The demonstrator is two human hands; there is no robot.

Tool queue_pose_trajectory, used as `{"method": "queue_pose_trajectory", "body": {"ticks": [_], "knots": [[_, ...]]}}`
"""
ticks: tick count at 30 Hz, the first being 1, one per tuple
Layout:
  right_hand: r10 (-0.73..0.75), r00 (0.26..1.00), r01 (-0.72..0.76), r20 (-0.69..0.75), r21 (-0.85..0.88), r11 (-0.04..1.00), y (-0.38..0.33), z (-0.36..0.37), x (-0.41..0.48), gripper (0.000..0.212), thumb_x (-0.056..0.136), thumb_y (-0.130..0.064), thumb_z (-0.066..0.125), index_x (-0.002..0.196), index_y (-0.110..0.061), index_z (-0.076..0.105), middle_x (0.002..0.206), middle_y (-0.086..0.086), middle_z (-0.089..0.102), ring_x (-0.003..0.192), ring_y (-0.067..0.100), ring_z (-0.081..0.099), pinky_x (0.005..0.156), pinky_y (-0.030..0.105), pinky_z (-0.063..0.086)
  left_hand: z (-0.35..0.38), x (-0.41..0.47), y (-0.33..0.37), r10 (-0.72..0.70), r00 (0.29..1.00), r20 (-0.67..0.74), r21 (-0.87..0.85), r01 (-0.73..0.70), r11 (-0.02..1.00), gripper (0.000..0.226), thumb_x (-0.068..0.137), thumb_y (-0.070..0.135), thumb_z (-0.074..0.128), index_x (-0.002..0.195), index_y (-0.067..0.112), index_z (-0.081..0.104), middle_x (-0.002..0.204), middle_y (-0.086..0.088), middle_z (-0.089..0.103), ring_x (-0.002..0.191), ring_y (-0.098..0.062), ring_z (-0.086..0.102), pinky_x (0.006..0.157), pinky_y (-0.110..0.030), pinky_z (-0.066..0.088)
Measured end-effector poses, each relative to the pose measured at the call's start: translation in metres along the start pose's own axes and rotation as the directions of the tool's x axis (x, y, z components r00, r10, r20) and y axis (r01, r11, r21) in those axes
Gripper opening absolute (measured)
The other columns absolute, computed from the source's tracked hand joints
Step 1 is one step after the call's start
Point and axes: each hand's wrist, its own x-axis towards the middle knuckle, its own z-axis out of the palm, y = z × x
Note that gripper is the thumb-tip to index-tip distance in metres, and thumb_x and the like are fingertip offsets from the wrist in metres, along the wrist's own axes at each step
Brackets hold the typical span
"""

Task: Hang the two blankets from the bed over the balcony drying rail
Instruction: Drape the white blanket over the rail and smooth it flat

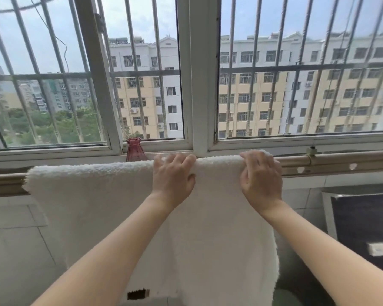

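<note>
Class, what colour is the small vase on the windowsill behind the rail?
The vase is translucent dark pink-red; the head view shows it.

Left hand [173, 177]: palm down, fingers curled forward over an edge, thumb spread toward the right.
Right hand [260, 177]: palm down, fingers curled likewise.
Forearms: bare, both stretched forward, converging.

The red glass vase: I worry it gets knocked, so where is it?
In the head view, the red glass vase stands on the window sill left of centre, behind the white fluffy blanket and just left of the left hand.
</note>
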Motion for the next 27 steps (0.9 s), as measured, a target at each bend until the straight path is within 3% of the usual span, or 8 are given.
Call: {"method": "queue_pose_trajectory", "body": {"ticks": [5,9,12,16,19,22,27], "knots": [[-0.008,0.991,0.023,0.136,-0.110,0.994,0.029,-0.004,0.014,0.033,0.082,0.001,0.051,0.108,-0.014,0.065,0.112,0.006,0.064,0.117,0.031,0.047,0.096,0.040,0.025,0.004,0.007,0.019,-0.037,0.999,-0.007,0.035,0.037,0.999,0.036,0.074,0.036,0.050,0.107,0.023,0.051,0.106,0.002,0.058,0.105,-0.024,0.051,0.098,-0.046,0.025],[0.011,0.983,0.029,0.183,-0.215,0.976,0.049,-0.008,0.023,0.030,0.086,-0.002,0.048,0.106,-0.017,0.065,0.120,0.006,0.060,0.122,0.029,0.041,0.099,0.040,0.021,0.007,0.008,0.023,-0.045,0.999,-0.024,0.045,0.046,0.998,0.037,0.072,0.038,0.051,0.106,0.022,0.051,0.104,0.001,0.058,0.105,-0.025,0.051,0.097,-0.046,0.024],[0.117,0.964,-0.035,0.237,-0.323,0.946,0.061,-0.012,0.032,0.032,0.087,-0.005,0.044,0.110,-0.017,0.063,0.131,0.009,0.048,0.127,0.029,0.033,0.103,0.042,0.018,0.009,0.008,0.025,-0.050,0.998,-0.038,0.029,0.051,0.998,0.036,0.072,0.036,0.054,0.104,0.021,0.052,0.104,0.000,0.059,0.103,-0.026,0.052,0.095,-0.046,0.026],[0.249,0.935,-0.119,0.253,-0.437,0.892,0.069,-0.019,0.041,0.033,0.081,-0.002,0.041,0.106,-0.011,0.059,0.128,0.012,0.047,0.124,0.030,0.035,0.102,0.045,0.027,0.009,0.008,0.025,-0.065,0.997,-0.037,0.026,0.066,0.997,0.038,0.071,0.035,0.056,0.105,0.020,0.052,0.103,0.000,0.060,0.103,-0.027,0.051,0.096,-0.046,0.026],[0.171,0.959,-0.083,0.226,-0.354,0.932,0.064,-0.015,0.043,0.040,0.082,-0.001,0.042,0.116,-0.015,0.056,0.129,0.011,0.049,0.124,0.029,0.036,0.103,0.044,0.023,0.009,0.007,0.022,-0.084,0.996,-0.030,0.025,0.085,0.996,0.039,0.072,0.035,0.055,0.108,0.021,0.052,0.106,0.000,0.059,0.105,-0.026,0.050,0.096,-0.045,0.025],[0.025,0.962,0.033,0.271,-0.206,0.978,0.050,-0.006,0.037,0.031,0.086,-0.009,0.043,0.111,-0.019,0.060,0.118,0.003,0.059,0.117,0.023,0.046,0.102,0.040,0.021,0.009,0.005,0.019,-0.100,0.995,-0.027,0.008,0.100,0.995,0.037,0.074,0.034,0.056,0.109,0.021,0.052,0.107,0.000,0.059,0.105,-0.027,0.049,0.096,-0.046,0.023],[0.126,0.935,-0.020,0.331,-0.307,0.951,0.047,-0.007,0.038,0.026,0.090,-0.020,0.038,0.101,-0.016,0.061,0.113,0.004,0.063,0.116,0.024,0.048,0.104,0.045,0.024,0.006,0.000,0.012,-0.104,0.994,-0.030,0.020,0.104,0.994,0.032,0.076,0.036,0.056,0.105,0.022,0.053,0.107,0.001,0.059,0.104,-0.026,0.050,0.094,-0.045,0.023]]}}
